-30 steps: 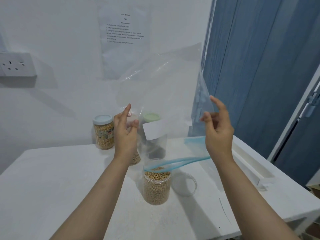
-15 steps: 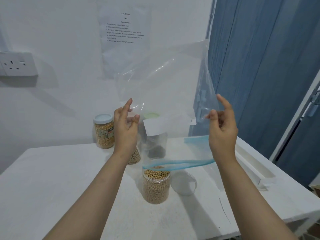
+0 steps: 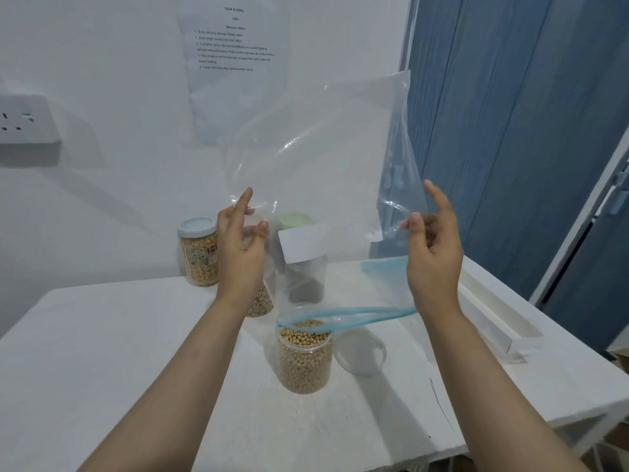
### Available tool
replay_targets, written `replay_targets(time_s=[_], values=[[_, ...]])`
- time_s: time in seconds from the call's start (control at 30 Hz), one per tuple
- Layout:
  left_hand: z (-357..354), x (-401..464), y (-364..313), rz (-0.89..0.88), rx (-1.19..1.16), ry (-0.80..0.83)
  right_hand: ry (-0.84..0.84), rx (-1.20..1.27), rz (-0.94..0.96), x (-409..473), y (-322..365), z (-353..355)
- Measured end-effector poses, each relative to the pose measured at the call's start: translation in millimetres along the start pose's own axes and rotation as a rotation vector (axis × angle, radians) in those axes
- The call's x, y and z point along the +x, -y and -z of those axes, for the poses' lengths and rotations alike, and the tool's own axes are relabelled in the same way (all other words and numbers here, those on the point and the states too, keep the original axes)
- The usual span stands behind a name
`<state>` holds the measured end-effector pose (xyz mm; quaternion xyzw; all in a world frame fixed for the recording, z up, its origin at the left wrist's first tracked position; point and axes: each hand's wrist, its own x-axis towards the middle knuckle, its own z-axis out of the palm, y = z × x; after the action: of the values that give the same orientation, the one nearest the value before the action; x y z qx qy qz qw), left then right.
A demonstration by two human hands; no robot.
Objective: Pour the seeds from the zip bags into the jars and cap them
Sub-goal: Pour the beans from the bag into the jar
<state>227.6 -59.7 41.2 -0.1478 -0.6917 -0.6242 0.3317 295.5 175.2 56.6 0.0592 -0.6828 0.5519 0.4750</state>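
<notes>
The left hand (image 3: 240, 247) pinches one side of the upturned bag (image 3: 320, 165); the right hand (image 3: 434, 250) pinches the other. The bag stands upright between them, its blue zip mouth (image 3: 343, 316) hanging just over the open jar (image 3: 304, 356) on the table (image 3: 136, 352). The jar looks full; its lid (image 3: 360, 352) lies just right, nearer the right hand.

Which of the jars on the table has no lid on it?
The clear plastic jar of round beige seeds nearest the person, under the zip bag's blue mouth. The jars behind show lids.
</notes>
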Motion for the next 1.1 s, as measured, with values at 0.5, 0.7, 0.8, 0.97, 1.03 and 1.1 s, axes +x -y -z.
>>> replay_targets(time_s=[0.5,0.7,0.8,0.97,1.03,1.1], values=[[21,-12,17,0.235,-0.144,-0.231,0.235,-0.228,-0.305,-21,-43,18],[33,-30,20,0.232,-0.085,-0.286,0.273,0.066,-0.681,-38,-59,-3],[32,-35,17,0.225,-0.096,-0.302,0.221,0.394,-0.913,-44,-64,-19],[36,-40,16,0.217,-0.071,-0.348,0.097,0.778,-1.219,-46,-77,-33],[41,-40,19,0.231,-0.078,-0.37,0.234,0.748,-1.23,-47,-76,-33],[43,-41,20,0.229,-0.091,-0.379,0.327,0.676,-1.184,-51,-73,-34]])
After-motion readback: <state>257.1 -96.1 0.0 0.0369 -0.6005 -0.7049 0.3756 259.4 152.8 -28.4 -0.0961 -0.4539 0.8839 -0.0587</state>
